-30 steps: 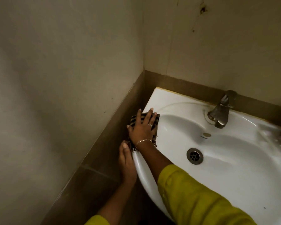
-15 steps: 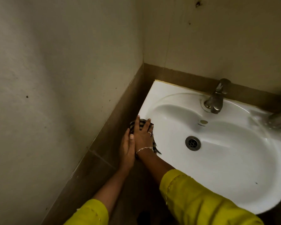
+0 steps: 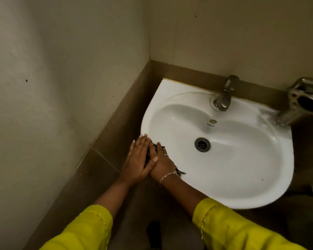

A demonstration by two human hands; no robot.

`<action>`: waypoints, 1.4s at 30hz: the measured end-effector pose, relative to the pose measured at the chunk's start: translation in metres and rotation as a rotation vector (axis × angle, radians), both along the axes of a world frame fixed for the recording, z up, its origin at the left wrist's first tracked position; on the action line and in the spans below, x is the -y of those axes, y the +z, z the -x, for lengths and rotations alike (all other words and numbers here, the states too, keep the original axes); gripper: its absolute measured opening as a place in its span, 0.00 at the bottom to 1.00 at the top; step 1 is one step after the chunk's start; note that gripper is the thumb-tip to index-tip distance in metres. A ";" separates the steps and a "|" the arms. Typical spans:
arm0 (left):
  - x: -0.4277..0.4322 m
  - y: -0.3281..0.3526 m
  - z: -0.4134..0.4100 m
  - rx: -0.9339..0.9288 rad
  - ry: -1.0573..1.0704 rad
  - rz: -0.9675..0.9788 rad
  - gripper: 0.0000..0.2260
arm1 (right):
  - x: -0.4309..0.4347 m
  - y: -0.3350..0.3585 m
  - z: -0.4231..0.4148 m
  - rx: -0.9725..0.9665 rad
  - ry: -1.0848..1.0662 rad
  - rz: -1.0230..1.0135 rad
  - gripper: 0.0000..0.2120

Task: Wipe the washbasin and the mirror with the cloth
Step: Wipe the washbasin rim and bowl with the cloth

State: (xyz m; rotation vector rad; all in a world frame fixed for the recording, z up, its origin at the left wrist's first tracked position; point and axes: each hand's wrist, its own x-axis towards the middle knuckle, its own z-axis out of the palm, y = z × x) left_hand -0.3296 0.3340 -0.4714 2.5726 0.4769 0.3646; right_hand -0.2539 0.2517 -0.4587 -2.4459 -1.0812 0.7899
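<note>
Right hand: flat, fingers straight, palm down on the cloth, pressing it to the basin's left-front rim. Not clenched, and no pinch is visible.
Left hand: also flat, hard against the right hand, with its thumb across the back of it. Holds nothing that I can see.
Cloth: almost all under the right palm. A dark strip shows between the two hands, and fringe pokes out by the right wrist.
Change: 1 s ago the right hand and cloth were further back on the left rim, near the back corner, and the left hand was apart on the outer edge. Both have since slid toward the front, and the left hand has closed onto the right. Less cloth shows now.
Meaning: this looks like a back-to-front stroke along the left rim, nearly finished. The stacked hands suggest extra pressure. My read, not seen.
Basin: the bowl, right rim and tap area have no cloth on them now. Can't tell whether they have been wiped.
Drain: right of the hands, apart from them.
Tap: on the back rim, well away from the hands.
Fitting: metal, at the basin's right edge, untouched.
Mirror: not in view. I'd count that half as still to do.
</note>
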 end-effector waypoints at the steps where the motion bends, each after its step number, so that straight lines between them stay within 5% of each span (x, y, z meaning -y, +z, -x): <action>1: 0.007 0.000 0.002 0.002 -0.005 -0.007 0.35 | 0.008 0.001 0.001 0.014 0.013 -0.002 0.29; 19: 0.135 0.004 -0.006 -0.018 0.041 -0.063 0.35 | 0.167 -0.003 -0.026 0.390 0.441 -0.046 0.33; 24: 0.154 0.010 -0.034 -0.063 0.266 0.032 0.44 | 0.226 0.000 -0.071 0.549 0.574 -0.155 0.31; 31: 0.163 0.007 -0.059 -0.291 0.434 -0.114 0.42 | 0.296 0.003 -0.162 0.522 0.717 -0.060 0.23; 34: 0.163 0.003 -0.057 -0.311 0.431 -0.171 0.40 | 0.305 0.009 -0.178 0.505 0.751 -0.021 0.30; 38: 0.164 0.001 -0.059 -0.323 0.434 -0.190 0.38 | 0.298 0.016 -0.150 0.427 0.400 -0.089 0.34; 42: 0.164 0.000 -0.059 -0.318 0.446 -0.204 0.38 | 0.287 -0.002 -0.122 0.613 0.065 -0.175 0.17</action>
